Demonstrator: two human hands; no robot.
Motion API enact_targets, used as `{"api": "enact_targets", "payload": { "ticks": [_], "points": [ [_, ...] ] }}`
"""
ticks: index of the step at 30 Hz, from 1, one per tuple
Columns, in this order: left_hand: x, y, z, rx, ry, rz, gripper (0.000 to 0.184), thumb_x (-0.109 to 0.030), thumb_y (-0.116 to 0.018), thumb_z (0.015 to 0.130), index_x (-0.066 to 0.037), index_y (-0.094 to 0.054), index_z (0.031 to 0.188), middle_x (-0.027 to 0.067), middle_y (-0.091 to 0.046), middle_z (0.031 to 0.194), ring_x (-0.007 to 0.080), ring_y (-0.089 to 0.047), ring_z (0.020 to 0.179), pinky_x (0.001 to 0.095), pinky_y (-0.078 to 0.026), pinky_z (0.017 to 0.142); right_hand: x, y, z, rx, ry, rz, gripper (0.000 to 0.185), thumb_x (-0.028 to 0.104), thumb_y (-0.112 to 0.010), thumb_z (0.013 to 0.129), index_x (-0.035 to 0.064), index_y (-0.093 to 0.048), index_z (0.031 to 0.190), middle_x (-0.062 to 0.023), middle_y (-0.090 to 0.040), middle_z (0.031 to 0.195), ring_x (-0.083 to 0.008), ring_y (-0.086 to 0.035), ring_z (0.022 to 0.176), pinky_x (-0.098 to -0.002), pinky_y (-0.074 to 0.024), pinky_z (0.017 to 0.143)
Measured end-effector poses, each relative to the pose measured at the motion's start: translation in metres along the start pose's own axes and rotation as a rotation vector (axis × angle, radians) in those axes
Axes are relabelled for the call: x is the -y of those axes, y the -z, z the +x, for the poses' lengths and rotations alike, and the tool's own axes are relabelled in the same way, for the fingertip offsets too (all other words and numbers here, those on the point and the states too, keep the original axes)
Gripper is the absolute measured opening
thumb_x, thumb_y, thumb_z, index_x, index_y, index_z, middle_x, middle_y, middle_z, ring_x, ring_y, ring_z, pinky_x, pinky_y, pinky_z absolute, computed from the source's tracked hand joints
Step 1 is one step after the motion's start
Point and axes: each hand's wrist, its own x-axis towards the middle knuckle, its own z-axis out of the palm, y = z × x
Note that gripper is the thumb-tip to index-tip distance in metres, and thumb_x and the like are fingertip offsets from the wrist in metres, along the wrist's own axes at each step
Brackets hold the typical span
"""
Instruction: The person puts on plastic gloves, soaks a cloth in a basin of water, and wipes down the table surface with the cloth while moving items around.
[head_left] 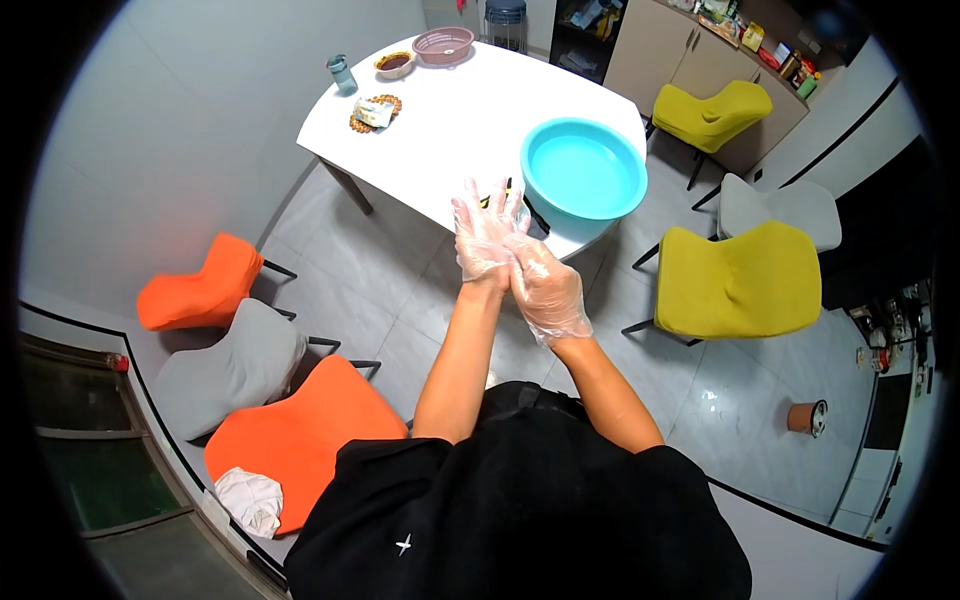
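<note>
My left hand [487,232] is raised near the table's front edge, in a clear disposable plastic glove, fingers stretched up and apart. My right hand [550,288], gloved the same way, is curled against the thumb side of the left hand and seems to grip the loose plastic glove there; its fingertips are hidden. Behind the hands, a black and yellow item [538,216] lies partly covered on the table; its kind cannot be made out. Just right of it is a round turquoise basin [584,205].
On the white table [450,130] are a pink basket [443,47], a bowl of dark liquid [394,65], a glass [342,76] and a packet [374,114] on a beaded mat. Orange chairs [310,420] stand left, yellow-green chairs [740,285] right. A small bin [804,418] is on the floor.
</note>
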Motion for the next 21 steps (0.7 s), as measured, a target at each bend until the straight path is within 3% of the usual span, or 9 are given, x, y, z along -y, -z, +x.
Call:
{"api": "enact_targets", "payload": {
  "ticks": [1,2,6,9,12,15,16,21],
  "points": [
    [0.002,-0.001,-0.001,-0.01,-0.012,0.02,0.093,-0.074,-0.039,0.099,-0.029,0.004,0.168,0.0168,-0.006,0.174,0.0401,-0.013,0.159,0.0612,0.001,0.125,-0.006,-0.005,-0.004,-0.011,-0.053,0.065,0.02,0.004,-0.065,0.091,0.002,-0.071,0.11,-0.0113,-0.072,0.097,-0.0274,-0.072,0.081,-0.036,-0.0576,0.075],
    [0.004,-0.002,-0.001,-0.021,-0.026,0.039,0.093,-0.074,-0.04,0.099,-0.029,0.004,0.168,0.0162,-0.006,0.174,0.0399,-0.013,0.159,0.0609,0.002,0.125,-0.007,-0.012,-0.009,0.033,-0.413,0.434,0.014,0.002,-0.063,0.094,0.0004,-0.071,0.105,-0.0068,-0.069,0.085,-0.0139,-0.067,0.074,-0.029,-0.0545,0.07],
    [0.003,-0.002,-0.004,-0.011,-0.074,0.151,0.093,-0.071,-0.043,0.1,-0.028,0.004,0.168,0.0144,0.0,0.175,0.0388,-0.008,0.16,0.0591,0.001,0.125,-0.008,-0.012,0.0,0.054,-0.444,0.609,0.009,0.003,-0.065,0.094,0.0002,-0.067,0.102,-0.0015,-0.065,0.083,-0.0052,-0.058,0.078,-0.0229,-0.05,0.072],
    [0.005,-0.009,-0.006,0.007,-0.105,0.147,0.092,-0.068,-0.045,0.101,-0.027,0.004,0.168,0.0141,0.002,0.175,0.0387,-0.003,0.16,0.0583,-0.003,0.126,0.004,0.003,0.007,0.091,-0.391,0.448,0.014,0.003,-0.07,0.089,0.0033,-0.066,0.102,-0.0039,-0.065,0.082,-0.0122,-0.062,0.077,-0.0273,-0.0522,0.073],
    [0.012,-0.013,-0.01,0.074,-0.129,0.22,0.092,-0.065,-0.047,0.102,-0.027,0.005,0.168,0.0138,0.004,0.175,0.0392,0.001,0.16,0.0577,-0.007,0.126,-0.014,-0.01,0.011,-0.1,-0.047,-0.049,0.016,0.01,-0.07,0.089,0.0067,-0.066,0.104,-0.0112,-0.07,0.083,-0.0268,-0.069,0.076,-0.0377,-0.0554,0.07],
    [0.017,-0.007,-0.009,0.146,-0.126,0.301,0.097,-0.065,-0.049,0.101,-0.03,0.013,0.166,0.013,0.01,0.175,0.0413,0.002,0.16,0.0591,-0.008,0.126,-0.022,-0.007,0.018,0.109,-0.182,-0.352,0.015,0.017,-0.065,0.092,0.0096,-0.064,0.105,-0.0165,-0.072,0.082,-0.038,-0.07,0.077,-0.0479,-0.0556,0.067],
    [0.018,-0.004,-0.009,0.157,-0.121,0.321,0.099,-0.066,-0.051,0.1,-0.031,0.016,0.165,0.0127,0.011,0.175,0.0418,0.002,0.16,0.0597,-0.008,0.126,-0.031,-0.01,0.017,0.278,-0.204,-0.392,0.014,0.018,-0.06,0.094,0.0084,-0.062,0.104,-0.0164,-0.072,0.078,-0.0378,-0.073,0.074,-0.0487,-0.0568,0.065],
    [0.007,0.002,-0.016,0.153,-0.004,0.263,0.109,-0.073,-0.054,0.095,-0.042,0.028,0.159,0.0167,0.01,0.174,0.0447,-0.017,0.157,0.0643,-0.009,0.124,-0.03,-0.022,0.001,0.318,-0.03,-0.525,0.013,0.013,-0.062,0.088,0.0032,-0.06,0.096,-0.0158,-0.071,0.073,-0.032,-0.073,0.068,-0.0432,-0.0583,0.059]
  ]
}}
